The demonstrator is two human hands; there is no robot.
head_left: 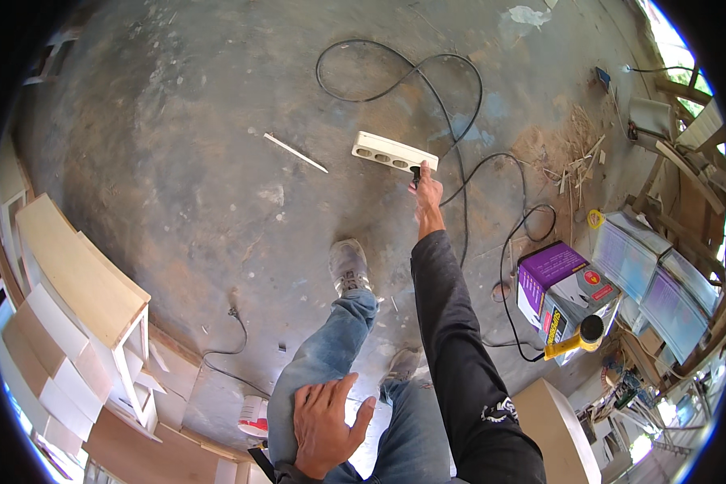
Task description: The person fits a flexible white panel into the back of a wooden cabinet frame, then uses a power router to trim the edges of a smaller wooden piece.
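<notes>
A white power strip (pixel 383 148) with a row of sockets lies on the floor ahead of me. My right hand (pixel 427 194) reaches out to its right end, fingers closed around a black plug (pixel 415 173) at the last socket. One fingertip touches the strip's casing. How deep the plug sits in the socket is partly hidden by my fingers. My left hand (pixel 327 423) rests on my left thigh near the knee, fingers stretched out and holding nothing.
A black cord (pixel 365 98) loops over the floor. A thin white strip (pixel 297 153) lies left of the power strip. At right stand a purple and grey box (pixel 552 266) and a yellow power tool (pixel 573 341) with a black end. Wooden furniture (pixel 81 266) lines the left.
</notes>
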